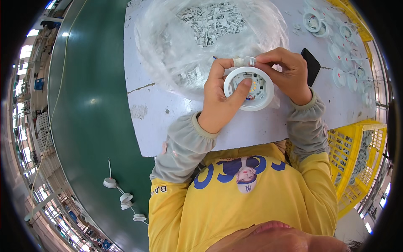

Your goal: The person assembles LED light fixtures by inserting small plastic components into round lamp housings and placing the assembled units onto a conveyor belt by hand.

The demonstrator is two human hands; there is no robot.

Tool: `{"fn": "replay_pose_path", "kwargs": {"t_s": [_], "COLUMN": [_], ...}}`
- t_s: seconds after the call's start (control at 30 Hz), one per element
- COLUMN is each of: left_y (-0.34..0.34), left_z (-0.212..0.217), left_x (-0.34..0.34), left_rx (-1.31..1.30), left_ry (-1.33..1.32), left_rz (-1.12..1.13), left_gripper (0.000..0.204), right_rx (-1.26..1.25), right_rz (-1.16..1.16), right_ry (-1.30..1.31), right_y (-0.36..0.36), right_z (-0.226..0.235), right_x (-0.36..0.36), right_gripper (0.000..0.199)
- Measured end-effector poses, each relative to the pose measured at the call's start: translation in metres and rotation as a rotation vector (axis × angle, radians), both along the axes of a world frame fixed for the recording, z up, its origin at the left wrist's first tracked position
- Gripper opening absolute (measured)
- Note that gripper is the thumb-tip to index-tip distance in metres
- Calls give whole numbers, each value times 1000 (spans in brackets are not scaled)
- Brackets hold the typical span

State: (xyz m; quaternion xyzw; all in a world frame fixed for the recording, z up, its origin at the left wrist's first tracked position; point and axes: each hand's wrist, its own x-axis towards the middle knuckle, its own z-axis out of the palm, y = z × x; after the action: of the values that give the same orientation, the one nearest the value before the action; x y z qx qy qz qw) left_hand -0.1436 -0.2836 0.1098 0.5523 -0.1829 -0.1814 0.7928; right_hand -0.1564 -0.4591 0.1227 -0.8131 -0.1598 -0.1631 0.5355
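My left hand (218, 98) grips a round white LED downlight (267, 93), its thumb lying across the open face. A circuit board with small yellow LEDs shows inside the ring. At the lamp's far edge is a small white plastic clip (251, 61), pinched between the thumb and index finger of my right hand (290, 72). A pale connector piece (238, 62) sits beside the clip, against my left index finger. Whether the clip is fastened to the lamp I cannot tell. Behind both hands lies a clear plastic bag (157, 50) holding many small white clips (212, 25).
A dark phone-like slab (310, 67) lies right of my right hand. More white lamps (312, 21) with wires cover the table's far right. Yellow crates (346, 145) stand at the right edge. Several wired lamps (126, 199) rest on the green surface (94, 105) at left.
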Motion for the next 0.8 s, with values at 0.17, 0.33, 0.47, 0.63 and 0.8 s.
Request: {"fn": "replay_pose_path", "kwargs": {"t_s": [0.17, 0.33, 0.47, 0.63, 0.8], "left_y": [5, 4, 7, 4, 4], "left_z": [0, 6, 6, 6, 1], "left_x": [0, -2, -6, -5, -4], "left_rx": [102, 10, -72, -33, -9], "left_ry": [-86, 21, 56, 14, -16], "left_rz": [33, 24, -29, -42, 20], "left_gripper": [29, 29, 29, 30, 28], "right_rx": [-65, 87, 169, 124, 115], "right_rz": [10, -8, 46, 36, 95], "right_ry": [-134, 9, 32, 64, 106], "right_y": [3, 7, 5, 4, 5], "right_z": [4, 3, 1, 0, 2], "right_x": [-2, -3, -3, -3, -5], "right_gripper": [12, 12, 12, 11, 12]}}
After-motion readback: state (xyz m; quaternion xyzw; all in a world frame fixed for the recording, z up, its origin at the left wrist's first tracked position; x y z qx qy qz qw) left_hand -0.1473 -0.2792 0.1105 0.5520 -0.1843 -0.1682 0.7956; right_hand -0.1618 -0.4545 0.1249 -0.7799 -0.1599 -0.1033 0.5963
